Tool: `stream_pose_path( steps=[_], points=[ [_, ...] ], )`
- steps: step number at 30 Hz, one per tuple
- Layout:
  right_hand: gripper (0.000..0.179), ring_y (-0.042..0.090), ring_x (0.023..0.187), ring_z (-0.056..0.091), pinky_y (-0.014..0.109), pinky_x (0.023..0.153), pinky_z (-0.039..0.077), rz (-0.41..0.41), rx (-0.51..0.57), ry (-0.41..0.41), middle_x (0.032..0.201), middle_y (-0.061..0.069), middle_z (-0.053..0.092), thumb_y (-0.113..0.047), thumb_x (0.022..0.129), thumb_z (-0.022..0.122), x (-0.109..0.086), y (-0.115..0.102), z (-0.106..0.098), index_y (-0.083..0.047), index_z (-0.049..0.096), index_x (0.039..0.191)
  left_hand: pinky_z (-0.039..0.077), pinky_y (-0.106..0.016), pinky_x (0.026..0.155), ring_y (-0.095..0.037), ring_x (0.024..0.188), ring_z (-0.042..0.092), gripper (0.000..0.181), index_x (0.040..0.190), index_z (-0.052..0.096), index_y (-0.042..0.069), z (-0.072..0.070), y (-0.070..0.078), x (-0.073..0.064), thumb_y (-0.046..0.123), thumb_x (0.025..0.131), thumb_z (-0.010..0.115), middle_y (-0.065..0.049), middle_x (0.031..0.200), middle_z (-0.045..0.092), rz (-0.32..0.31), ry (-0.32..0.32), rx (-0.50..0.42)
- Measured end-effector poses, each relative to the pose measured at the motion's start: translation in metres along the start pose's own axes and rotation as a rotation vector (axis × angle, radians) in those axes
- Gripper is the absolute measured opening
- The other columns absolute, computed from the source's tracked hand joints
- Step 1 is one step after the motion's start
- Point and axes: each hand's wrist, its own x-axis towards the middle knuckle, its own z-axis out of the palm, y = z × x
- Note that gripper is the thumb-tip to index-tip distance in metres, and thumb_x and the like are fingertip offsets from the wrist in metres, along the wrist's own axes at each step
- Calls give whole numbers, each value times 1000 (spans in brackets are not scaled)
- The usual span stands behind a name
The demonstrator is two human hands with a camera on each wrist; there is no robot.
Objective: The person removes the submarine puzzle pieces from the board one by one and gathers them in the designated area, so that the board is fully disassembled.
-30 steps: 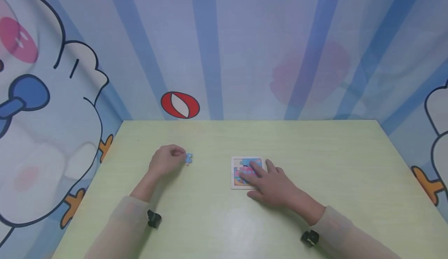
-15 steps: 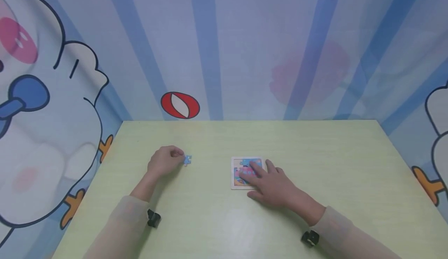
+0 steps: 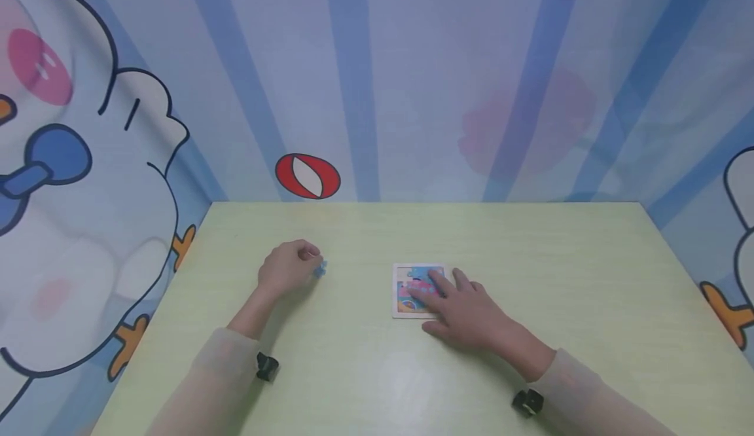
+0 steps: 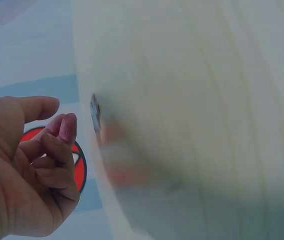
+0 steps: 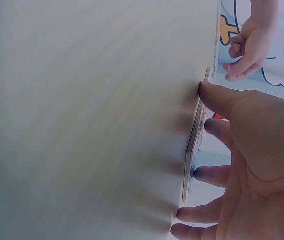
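Observation:
My left hand (image 3: 290, 267) is over a small blue jigsaw piece (image 3: 320, 269) at the left of the table and partly covers it. In the left wrist view, the jigsaw piece (image 4: 95, 114) lies flat on the tabletop, apart from the fingertips. Thumb and forefinger of the left hand (image 4: 36, 160) have a gap between them, and the other fingers are bent. My right hand (image 3: 468, 308) rests spread across the right side of a square jigsaw puzzle tray (image 3: 394, 298), two fingers on its picture. A bare patch shows at its upper left. The right hand (image 5: 247, 160) has its thumb at the tray's edge.
The pale yellow-green table (image 3: 353, 370) ends at a striped blue backdrop (image 3: 412, 82) with printed cartoon figures. A small black device (image 3: 268, 366) sits at the left cuff, and another black device (image 3: 527, 402) at the right cuff.
The jigsaw piece turned and shifted a little left, then my left hand came slightly right and covers more of it. My right hand stays on the puzzle tray. The head view has swung slightly.

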Motion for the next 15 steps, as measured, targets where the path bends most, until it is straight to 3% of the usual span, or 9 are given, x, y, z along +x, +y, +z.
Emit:
stream_pose_path(
  steps=[15],
  points=[
    [66, 62, 140, 34, 70, 100, 40, 45, -5, -10, 163, 21, 35, -53, 101, 60, -9, 8, -4, -26, 43, 160, 50, -39, 73, -18, 82, 63, 23, 114, 75, 20, 38, 58, 2, 35, 98, 70, 2, 97, 70, 131, -66, -70]
  ],
)
